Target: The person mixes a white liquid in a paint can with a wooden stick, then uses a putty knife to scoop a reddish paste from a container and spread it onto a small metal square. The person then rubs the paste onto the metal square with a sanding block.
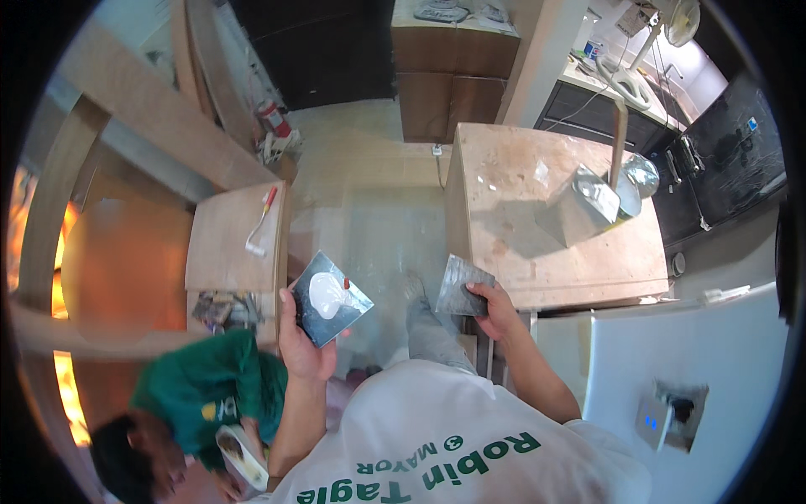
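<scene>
Square metal plate (329, 296) with a white putty blob (325, 294) being gripped by left hand (304, 344) fingers, flat metal scraper blade (461, 286) being pinched in right hand (495, 309), beside wooden worktable (554, 252), another person's green sleeve (210, 395) being seen below left.

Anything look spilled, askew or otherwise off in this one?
Nothing looks spilled. The left hand holds a dark square plate tilted, with a white blob of paste sitting on it, contained. The right hand grips a flat metal blade. The wooden worktop is stained and scuffed, and a metal box sits on it askew.
</scene>
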Available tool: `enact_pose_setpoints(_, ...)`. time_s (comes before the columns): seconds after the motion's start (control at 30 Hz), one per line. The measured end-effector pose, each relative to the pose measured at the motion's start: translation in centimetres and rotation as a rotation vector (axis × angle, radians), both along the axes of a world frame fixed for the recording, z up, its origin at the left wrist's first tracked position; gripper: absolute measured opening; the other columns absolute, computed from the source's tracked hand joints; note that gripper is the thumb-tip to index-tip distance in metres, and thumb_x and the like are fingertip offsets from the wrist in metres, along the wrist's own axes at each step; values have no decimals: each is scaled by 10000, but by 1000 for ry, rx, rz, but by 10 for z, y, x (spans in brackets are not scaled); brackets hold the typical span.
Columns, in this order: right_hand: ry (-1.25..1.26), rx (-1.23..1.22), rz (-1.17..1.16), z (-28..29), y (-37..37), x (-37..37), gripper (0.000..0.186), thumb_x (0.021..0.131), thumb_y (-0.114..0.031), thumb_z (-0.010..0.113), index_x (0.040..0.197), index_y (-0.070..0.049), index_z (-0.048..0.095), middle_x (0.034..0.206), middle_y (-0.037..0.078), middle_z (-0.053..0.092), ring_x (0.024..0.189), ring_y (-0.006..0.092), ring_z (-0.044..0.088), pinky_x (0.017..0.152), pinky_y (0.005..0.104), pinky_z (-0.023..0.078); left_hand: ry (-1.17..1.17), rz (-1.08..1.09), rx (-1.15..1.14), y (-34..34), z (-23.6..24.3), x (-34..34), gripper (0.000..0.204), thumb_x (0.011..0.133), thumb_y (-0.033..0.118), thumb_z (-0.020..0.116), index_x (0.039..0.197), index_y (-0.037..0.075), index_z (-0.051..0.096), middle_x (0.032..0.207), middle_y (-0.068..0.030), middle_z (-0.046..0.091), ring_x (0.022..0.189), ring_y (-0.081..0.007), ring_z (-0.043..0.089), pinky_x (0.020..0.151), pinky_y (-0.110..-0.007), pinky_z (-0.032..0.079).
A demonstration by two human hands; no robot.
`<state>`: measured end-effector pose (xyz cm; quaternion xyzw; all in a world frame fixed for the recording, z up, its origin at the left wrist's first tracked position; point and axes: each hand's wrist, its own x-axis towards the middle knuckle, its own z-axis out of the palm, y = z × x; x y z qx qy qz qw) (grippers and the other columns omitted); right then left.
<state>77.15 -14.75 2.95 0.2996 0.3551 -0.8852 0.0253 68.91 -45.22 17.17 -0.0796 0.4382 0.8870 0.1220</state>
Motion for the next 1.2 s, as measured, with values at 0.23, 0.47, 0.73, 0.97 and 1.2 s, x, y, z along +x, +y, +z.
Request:
enact_pose_setpoints(0.23,-51,22,-145,-52,78,-175,400,942,-116,709,1314,-19,597,1226,112,686,1146,255,673,993,437,549,-61,-90,-43,68,-8,-209,525,1115,531,444,1369,102,606,1181,-139,746,951,-226,753,533,-338,587)
enact_pose_setpoints(0.47,43,93,-172,-15,146,-347,409,946,-67,711,1324,-20,561,1172,90,702,1060,208,706,935,389,580,-42,-219,-49,135,1,-404,473,1091,504,535,1293,95,660,1150,-71,763,929,-185,760,514,-280,563)
enact_pose_setpoints(0.73,-190,88,-712,-53,206,-418,444,939,-141,697,1340,-1,570,1203,139,687,1118,273,683,1004,428,540,-134,-577,-114,259,-45,-623,481,1093,535,511,1232,105,674,1116,-80,767,886,-200,757,515,-316,546)
enact_pose_setpoints(0.97,-299,110,-1081,-27,193,-447,545,937,-105,672,1436,11,485,1292,149,643,1190,270,649,1038,436,524,-92,-1116,-199,452,-13,-724,578,1104,588,434,1285,81,645,1137,-79,755,923,-185,736,595,-306,548)
enact_pose_setpoints(1.2,-306,6,-1514,-50,188,-451,324,949,-65,671,1255,-26,575,1139,97,689,1000,215,702,905,383,583,-78,-1630,-101,625,-14,-703,590,1122,566,390,1355,70,609,1194,-122,736,919,-202,735,566,-316,565)
